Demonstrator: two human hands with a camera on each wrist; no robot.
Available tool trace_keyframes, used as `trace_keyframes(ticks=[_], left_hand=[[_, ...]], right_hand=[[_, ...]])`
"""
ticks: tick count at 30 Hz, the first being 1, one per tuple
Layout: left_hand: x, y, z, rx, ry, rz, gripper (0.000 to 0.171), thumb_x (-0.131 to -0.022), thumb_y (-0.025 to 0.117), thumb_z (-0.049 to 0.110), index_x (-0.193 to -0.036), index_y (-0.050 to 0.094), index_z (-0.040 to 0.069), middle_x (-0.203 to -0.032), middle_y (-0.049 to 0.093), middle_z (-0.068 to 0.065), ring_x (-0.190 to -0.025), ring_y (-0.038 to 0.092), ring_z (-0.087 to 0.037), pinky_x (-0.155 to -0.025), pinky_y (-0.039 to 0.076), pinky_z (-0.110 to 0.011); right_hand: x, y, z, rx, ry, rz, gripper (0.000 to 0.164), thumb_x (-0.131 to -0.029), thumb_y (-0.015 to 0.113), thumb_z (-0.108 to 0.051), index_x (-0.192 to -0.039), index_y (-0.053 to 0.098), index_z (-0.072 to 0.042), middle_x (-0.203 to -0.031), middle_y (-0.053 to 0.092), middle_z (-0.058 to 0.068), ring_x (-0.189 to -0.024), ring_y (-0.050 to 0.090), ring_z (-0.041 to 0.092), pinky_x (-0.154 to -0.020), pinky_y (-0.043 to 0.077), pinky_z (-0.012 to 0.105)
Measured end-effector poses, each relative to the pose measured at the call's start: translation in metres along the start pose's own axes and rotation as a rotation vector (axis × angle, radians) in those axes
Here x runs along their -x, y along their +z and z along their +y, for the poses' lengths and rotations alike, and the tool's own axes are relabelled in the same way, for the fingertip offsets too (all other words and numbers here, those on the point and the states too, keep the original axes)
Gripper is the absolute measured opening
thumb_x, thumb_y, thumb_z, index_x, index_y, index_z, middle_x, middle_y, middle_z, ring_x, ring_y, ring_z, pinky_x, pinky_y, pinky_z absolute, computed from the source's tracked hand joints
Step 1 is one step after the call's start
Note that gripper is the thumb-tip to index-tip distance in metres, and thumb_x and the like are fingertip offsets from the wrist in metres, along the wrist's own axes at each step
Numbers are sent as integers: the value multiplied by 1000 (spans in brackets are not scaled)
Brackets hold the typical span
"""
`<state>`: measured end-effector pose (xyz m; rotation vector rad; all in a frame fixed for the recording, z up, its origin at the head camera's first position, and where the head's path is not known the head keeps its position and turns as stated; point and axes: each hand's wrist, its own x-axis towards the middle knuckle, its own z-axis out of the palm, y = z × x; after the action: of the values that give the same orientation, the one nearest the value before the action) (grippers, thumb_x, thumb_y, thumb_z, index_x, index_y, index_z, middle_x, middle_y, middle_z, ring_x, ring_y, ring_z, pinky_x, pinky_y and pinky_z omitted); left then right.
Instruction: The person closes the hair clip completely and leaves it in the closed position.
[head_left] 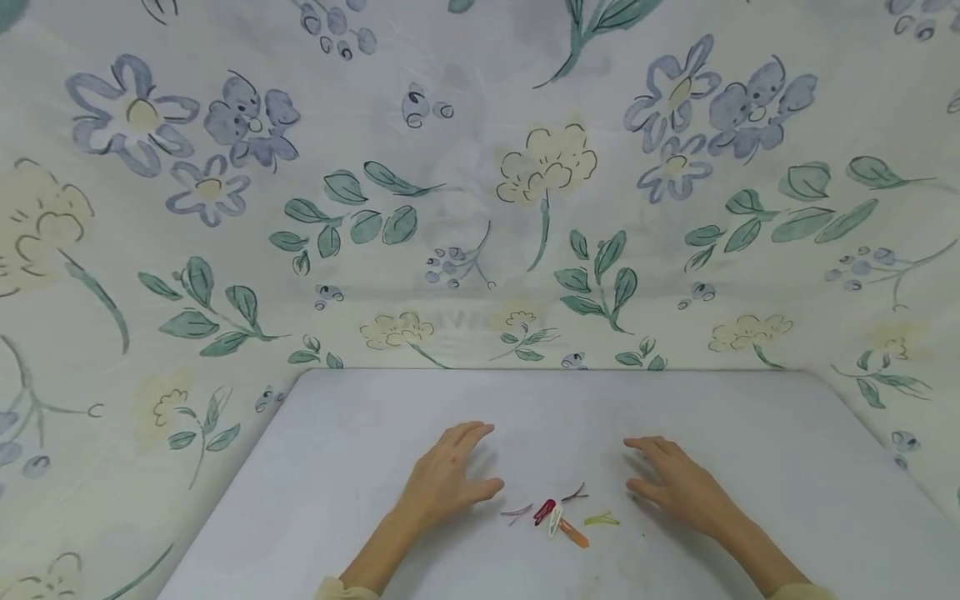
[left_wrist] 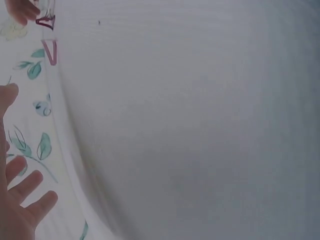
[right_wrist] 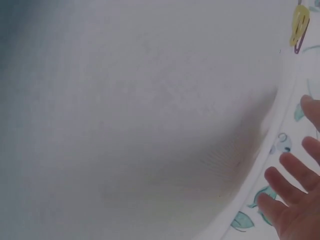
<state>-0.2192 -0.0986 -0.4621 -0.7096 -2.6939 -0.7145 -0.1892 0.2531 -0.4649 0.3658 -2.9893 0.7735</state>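
A small group of snap hair clips lies on the white table between my hands in the head view: a red clip, a white clip, an orange clip, a yellow-green clip and two thin purplish clips, one on the left and one behind. The red, white and orange ones lie close together. My left hand is left of the clips with fingers spread, holding nothing. On the other side, my right hand is likewise relaxed and holds nothing. A yellow clip shows in the right wrist view.
The white tabletop has rounded far corners. Behind and beside it hangs a floral-patterned cloth. A tiny dark speck lies near the right hand.
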Motion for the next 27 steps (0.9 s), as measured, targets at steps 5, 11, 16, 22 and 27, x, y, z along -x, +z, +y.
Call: trace_keyframes(ticks=[5, 11, 16, 22, 27], left_hand=[[-1, 1, 6, 10, 17, -21, 68, -75, 80, 41, -134, 57, 16, -137, 56, -4, -126, 54, -23, -89, 54, -46], [-3, 1, 12, -2, 36, -47, 69, -75, 82, 40, -134, 58, 15, -137, 56, -3, -125, 54, -24, -87, 54, -45], [-5, 1, 17, -7, 46, -68, 69, -76, 81, 41, -134, 57, 15, -137, 56, -3, -126, 53, -23, -85, 55, -45], [-6, 3, 22, 33, 40, -106, 66, -77, 80, 41, -134, 57, 17, -135, 56, -2, -124, 54, -22, -83, 55, -47], [-7, 6, 25, 64, 18, -138, 64, -79, 79, 41, -134, 58, 18, -133, 57, 1, -122, 56, -21, -84, 54, -47]], right_hand=[[2, -2, -2, 2, -1, -16, 53, -89, 73, -28, -136, 55, -11, -136, 55, 16, -129, 50, 40, -100, 43, 59], [1, -3, -4, 8, -6, -22, 53, -89, 73, -27, -136, 56, -11, -135, 57, 15, -127, 51, 39, -98, 44, 58], [-2, 0, -9, 5, -3, -30, 53, -88, 74, -26, -135, 56, -11, -133, 58, 15, -127, 52, 39, -99, 44, 57], [-3, 4, -14, 14, 4, -42, 53, -87, 75, -27, -135, 57, -13, -135, 58, 14, -127, 53, 38, -99, 45, 56], [-3, 6, -18, 16, 20, -70, 52, -86, 76, -26, -134, 58, -14, -135, 58, 11, -128, 52, 36, -100, 44, 56]])
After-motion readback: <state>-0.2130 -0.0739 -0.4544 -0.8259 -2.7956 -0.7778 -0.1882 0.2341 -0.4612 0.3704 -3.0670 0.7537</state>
